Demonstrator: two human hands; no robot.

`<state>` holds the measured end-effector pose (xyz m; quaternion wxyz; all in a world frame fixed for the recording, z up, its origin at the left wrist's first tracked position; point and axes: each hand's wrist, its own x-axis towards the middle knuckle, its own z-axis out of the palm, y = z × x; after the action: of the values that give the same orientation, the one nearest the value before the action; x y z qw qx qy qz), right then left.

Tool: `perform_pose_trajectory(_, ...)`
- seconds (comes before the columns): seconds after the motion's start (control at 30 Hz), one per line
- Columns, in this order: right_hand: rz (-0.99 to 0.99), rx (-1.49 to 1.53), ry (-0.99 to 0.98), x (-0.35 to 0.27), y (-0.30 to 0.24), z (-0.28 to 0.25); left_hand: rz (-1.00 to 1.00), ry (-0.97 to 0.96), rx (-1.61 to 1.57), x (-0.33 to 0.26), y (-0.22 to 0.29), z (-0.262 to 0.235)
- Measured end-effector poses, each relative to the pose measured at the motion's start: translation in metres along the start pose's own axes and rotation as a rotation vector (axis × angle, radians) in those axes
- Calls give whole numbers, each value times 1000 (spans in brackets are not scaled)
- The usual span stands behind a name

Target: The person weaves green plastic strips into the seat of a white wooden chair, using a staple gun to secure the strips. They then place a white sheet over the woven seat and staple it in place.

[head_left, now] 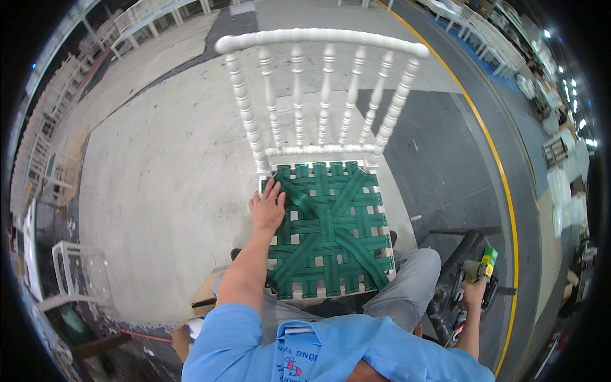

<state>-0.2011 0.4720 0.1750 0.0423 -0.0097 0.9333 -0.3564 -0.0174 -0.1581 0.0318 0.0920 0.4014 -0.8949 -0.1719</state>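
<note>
- The step in hand looks like work on the seat webbing: the left hand (267, 209) lies flat, fingers spread, on the rear left corner of the green woven straps (331, 229), pressing rather than gripping, so its grip is released.
- The straps cross in a lattice over the seat frame of a white chair (321, 95), which stands on the concrete floor (165, 165) with its spindled back away from the person and its seat just ahead of the person's knees.
- The right hand (474, 294) hangs well off to the right of the seat, low beside the grey trouser leg, its grip clenched around the handle of a green and yellow power tool (480, 270).
- Judging from this, the next move calls for carrying the tool across to the seat edge near the pressing hand, while that hand holds the strap taut.
- The left forearm reaches straight forward, elbow slightly bent; the right arm drops down and outward.
</note>
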Motion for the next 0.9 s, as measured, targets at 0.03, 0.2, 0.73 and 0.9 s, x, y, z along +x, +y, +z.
perform_pose_trajectory(0.03,-54,63,-13,11,-24,1,2,-5,-3,2,4,3)
perform_pose_trajectory(0.2,-237,259,-468,65,-201,78,9,-13,-25,6,3,6)
perform_pose_trajectory(0.73,-387,57,-1079,34,-407,449,41,113,-7,7,-9,17)
perform_pose_trajectory(0.9,-361,15,-1065,26,-411,464,21,120,-6,6,-16,18)
